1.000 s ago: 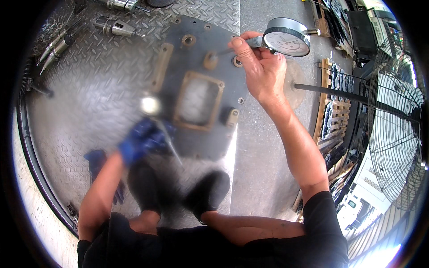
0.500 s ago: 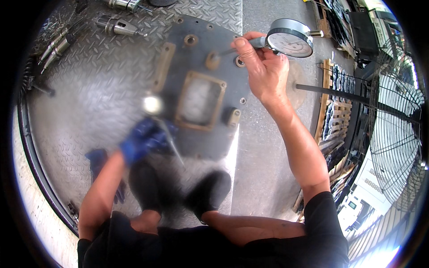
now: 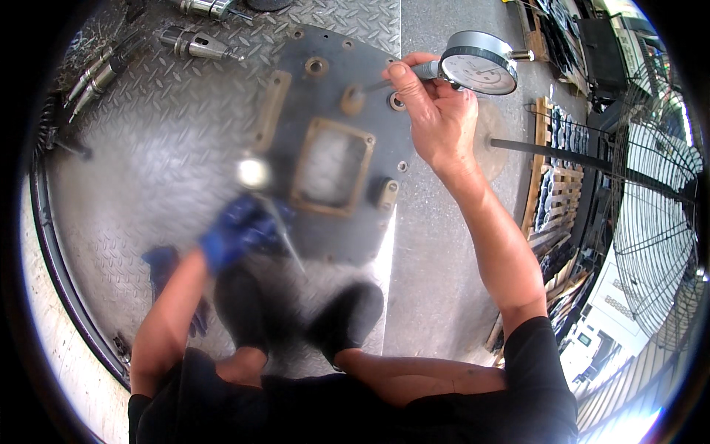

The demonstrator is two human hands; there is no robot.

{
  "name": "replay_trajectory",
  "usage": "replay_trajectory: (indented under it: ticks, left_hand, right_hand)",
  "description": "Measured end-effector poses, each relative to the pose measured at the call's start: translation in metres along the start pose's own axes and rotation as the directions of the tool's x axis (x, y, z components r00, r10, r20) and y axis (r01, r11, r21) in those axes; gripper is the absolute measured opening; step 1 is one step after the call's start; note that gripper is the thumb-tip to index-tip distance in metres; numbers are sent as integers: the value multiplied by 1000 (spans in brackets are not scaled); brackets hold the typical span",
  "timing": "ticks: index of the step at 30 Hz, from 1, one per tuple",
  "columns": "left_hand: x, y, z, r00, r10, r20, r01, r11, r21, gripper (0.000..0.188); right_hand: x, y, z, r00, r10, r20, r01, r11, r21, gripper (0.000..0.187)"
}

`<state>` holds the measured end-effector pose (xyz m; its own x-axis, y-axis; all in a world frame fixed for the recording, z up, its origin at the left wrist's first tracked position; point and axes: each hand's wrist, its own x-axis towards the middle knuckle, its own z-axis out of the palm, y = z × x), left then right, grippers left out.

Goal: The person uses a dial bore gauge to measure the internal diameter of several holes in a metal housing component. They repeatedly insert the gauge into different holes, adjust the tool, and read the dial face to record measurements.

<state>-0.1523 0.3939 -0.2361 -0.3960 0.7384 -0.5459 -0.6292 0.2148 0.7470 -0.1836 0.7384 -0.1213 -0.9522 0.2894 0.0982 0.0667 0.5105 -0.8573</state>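
My bare right hand (image 3: 442, 118) grips the stem of a dial bore gauge (image 3: 479, 65), its round face tilted toward me. The gauge's thin rod runs left to a tan raised boss (image 3: 350, 101) on a dark grey metal plate (image 3: 336, 240); blur hides whether its tip sits inside. My left hand (image 3: 240, 231), in a blue glove, is closed round a slim pale rod (image 3: 291, 243) beside the plate's lower left edge. A bright round spot glows at the rod's upper end; its kind is too blurred to tell.
Under the plate lies a diamond-tread metal floor (image 3: 148, 192). Toolholders (image 3: 194, 44) lie at the far left. A second blue glove (image 3: 161, 268) rests near my left forearm. On the right stand a fan (image 3: 658, 207) and wooden pallets (image 3: 558, 196) with metal parts.
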Motion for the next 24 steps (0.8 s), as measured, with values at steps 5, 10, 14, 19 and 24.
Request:
replay_trajectory:
  ticks: [5, 10, 14, 19, 24]
  left_hand:
    - [1, 3, 0, 1000, 8, 13, -9, 999, 35, 28]
    - [1, -8, -6, 1000, 12, 10, -12, 1000, 19, 32]
    - [2, -4, -4, 1000, 19, 15, -20, 1000, 21, 32]
    - [3, -8, -5, 999, 44, 15, -44, 999, -10, 31]
    - [3, -9, -6, 999, 38, 17, -39, 998, 58, 31]
  right_hand:
    - [-1, 0, 1, 1000, 0, -8, 0, 1000, 12, 26]
    - [0, -1, 0, 1000, -1, 0, 1, 1000, -20, 27]
    - [0, 1, 0, 1000, -8, 1, 8, 1000, 7, 27]
    - [-1, -2, 0, 1000, 7, -2, -7, 1000, 5, 27]
    - [-1, -2, 1, 1000, 2, -10, -2, 1000, -8, 28]
